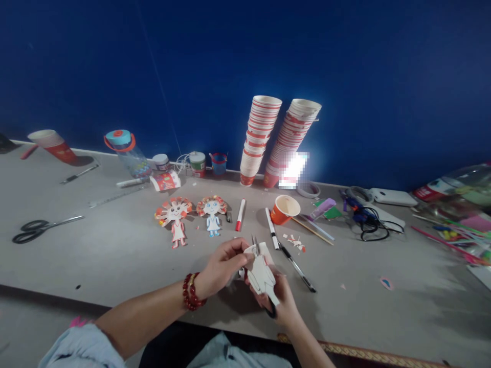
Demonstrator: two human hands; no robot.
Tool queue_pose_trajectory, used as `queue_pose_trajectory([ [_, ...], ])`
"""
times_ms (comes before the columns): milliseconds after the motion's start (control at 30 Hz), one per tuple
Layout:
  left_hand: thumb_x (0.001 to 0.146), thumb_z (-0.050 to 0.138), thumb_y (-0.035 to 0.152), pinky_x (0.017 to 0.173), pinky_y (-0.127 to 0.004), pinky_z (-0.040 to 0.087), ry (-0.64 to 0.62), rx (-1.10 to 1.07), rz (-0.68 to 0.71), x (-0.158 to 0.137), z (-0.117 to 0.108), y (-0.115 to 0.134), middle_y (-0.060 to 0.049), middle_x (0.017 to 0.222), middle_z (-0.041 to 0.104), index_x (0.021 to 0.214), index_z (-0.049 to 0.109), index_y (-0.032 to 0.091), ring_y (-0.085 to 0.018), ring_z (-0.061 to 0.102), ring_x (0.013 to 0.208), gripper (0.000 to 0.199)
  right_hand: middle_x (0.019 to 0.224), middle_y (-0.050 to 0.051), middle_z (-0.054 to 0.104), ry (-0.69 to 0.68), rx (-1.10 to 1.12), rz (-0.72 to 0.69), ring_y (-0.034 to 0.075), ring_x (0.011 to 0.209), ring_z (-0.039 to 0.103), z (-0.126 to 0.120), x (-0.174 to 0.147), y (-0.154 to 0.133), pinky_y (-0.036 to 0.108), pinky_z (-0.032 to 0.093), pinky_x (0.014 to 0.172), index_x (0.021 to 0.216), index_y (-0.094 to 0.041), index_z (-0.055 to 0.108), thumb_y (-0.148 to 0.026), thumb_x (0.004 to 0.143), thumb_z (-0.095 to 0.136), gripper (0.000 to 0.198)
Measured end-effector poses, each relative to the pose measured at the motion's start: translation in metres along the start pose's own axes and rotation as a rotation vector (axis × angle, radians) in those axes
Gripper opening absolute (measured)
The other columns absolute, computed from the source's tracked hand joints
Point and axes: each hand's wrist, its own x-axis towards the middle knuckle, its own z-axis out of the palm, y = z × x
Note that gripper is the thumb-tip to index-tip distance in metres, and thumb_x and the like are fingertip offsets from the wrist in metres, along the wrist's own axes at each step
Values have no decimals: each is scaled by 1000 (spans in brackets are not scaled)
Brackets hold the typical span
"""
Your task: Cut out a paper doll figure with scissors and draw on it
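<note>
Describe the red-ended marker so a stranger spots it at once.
Find the left paper-cup stack of the tall pair by the blue wall. Just below its base in the view, on the grey table beyond the left hand, lies a slim white marker. Its red end distinguishes it from the white-and-black marker to its right.

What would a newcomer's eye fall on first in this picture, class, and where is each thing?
Probably the tall stack of paper cups and its twin, the second stack, against the deep blue wall, with a bright patch at the second's lower right. Next, two paper dolls with fringed hair, left of centre; then, front and centre, the left hand gripping a white paper cutout.
</note>
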Motion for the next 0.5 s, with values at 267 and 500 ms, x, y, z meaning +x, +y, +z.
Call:
queue_pose_trajectory([
  [267, 80, 67, 37, 50, -22, 44, -63, -24, -18, 0, -2, -3, 3, 58, 56, 71, 53, 17, -10, 53, 48, 26, 59, 1, 57, 93, 17, 1, 10, 40, 39, -3, -4, 20, 24, 36, 37, 71, -22, 54, -74, 64, 68, 55],
  [500, 81, 66, 36, 51, -22, 44, -70, -17, -14, 0, -2, -6, 2, 59, 57, 72, 53, 17, -10, 53, 50, 26, 58, 0, 53, 51, -1, -1, 10, 41, 36, -6, -4, 19, 24, 36, 38, 68, -22, 52, -67, 67, 70, 49],
])
